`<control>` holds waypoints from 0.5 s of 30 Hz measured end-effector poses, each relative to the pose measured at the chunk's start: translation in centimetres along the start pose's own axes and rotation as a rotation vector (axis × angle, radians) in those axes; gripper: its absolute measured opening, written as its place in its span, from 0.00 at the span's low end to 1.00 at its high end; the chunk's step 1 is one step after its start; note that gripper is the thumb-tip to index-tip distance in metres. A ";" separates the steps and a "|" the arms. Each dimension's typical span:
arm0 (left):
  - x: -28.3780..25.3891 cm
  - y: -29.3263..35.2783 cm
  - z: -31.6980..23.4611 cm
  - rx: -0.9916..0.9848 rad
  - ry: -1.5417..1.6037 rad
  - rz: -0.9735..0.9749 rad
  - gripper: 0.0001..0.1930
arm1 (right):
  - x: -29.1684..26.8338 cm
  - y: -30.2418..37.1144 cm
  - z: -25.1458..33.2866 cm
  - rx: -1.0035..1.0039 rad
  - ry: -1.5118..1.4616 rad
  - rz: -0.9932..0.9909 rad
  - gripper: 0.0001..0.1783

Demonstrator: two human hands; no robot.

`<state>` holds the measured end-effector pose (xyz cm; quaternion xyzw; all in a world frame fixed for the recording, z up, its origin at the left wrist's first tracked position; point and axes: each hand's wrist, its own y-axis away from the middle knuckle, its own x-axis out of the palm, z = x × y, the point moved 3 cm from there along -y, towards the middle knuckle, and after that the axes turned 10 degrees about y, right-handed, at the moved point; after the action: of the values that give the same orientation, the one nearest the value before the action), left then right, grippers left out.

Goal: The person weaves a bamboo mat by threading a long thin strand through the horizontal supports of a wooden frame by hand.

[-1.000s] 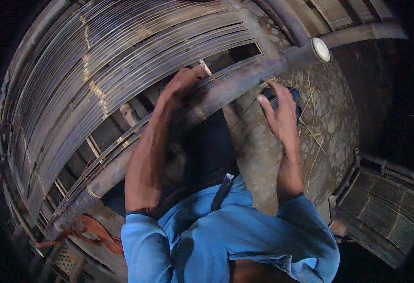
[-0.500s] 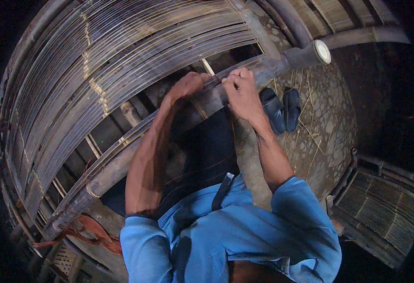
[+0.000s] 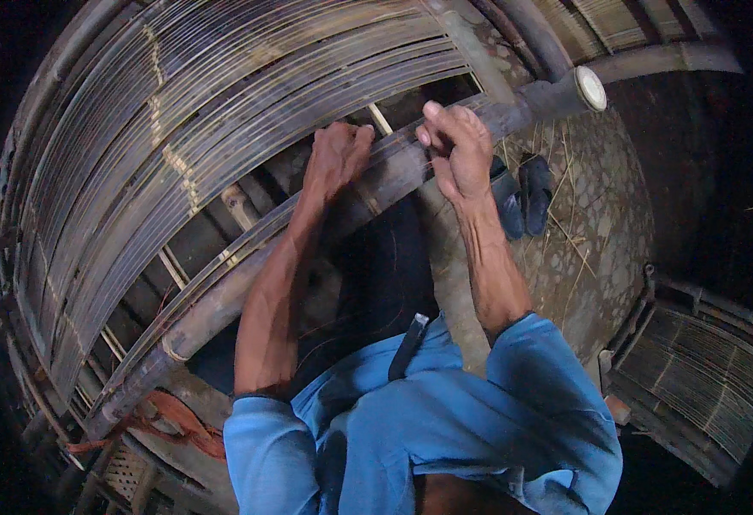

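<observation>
broad mat of bamboo slats [image 3: 222,129] filling the 10 o'clock side. thick bamboo pole [image 3: 248,283] beneath it, long axis running from 7 o'clock up to 1 o'clock, pale cut end [image 3: 590,87] pointing toward 1. thin strips along its top edge. left hand [image 3: 335,159] curled over the pole, fingers closed around it. right hand [image 3: 455,148] just beside, at 12, fingertips pinched on a strip. best kept taut, pressed flush, pole steadied firmly.

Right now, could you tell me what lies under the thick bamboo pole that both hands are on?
Below the bamboo pole: stone-paved ground and dark sandals. The person's blue shirt hides the rest.
</observation>
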<state>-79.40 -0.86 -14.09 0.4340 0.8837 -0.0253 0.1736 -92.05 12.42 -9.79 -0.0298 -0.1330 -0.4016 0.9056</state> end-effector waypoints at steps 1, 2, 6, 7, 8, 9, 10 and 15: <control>0.0 0.1 -0.4 0.052 -0.015 -0.063 0.25 | 0.1 0.4 0.4 -0.043 0.097 -0.071 0.27; 0.2 0.1 -0.4 0.050 -0.016 -0.063 0.25 | -0.1 0.8 0.5 -0.040 0.096 -0.070 0.27; 0.6 0.4 0.8 -0.067 -0.068 -0.044 0.22 | 3.7 7.2 -0.5 -0.250 0.776 -0.057 0.27; 1.0 1.0 1.7 0.199 -0.066 -0.183 0.20 | 3.6 8.4 -0.7 -0.166 0.651 -0.067 0.27; 1.2 0.8 1.4 0.343 -0.067 -0.239 0.20 | 2.4 7.7 -0.5 -0.103 0.529 -0.083 0.27; 0.8 1.0 1.0 0.474 -0.086 -0.317 0.19 | 2.1 7.6 -0.4 -0.086 0.511 -0.074 0.27; 0.4 1.9 0.5 0.714 -0.405 -0.391 0.17 | 2.5 7.1 -0.1 -0.135 0.597 0.118 0.28; -3.6 4.5 -1.4 0.213 0.106 -0.307 0.09 | 2.8 7.9 3.7 -0.440 0.896 0.994 0.22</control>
<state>-74.29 -0.54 -11.08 0.3107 0.9398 -0.1218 0.0739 -85.23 16.31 -5.05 -0.1015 0.3666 0.0685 0.9223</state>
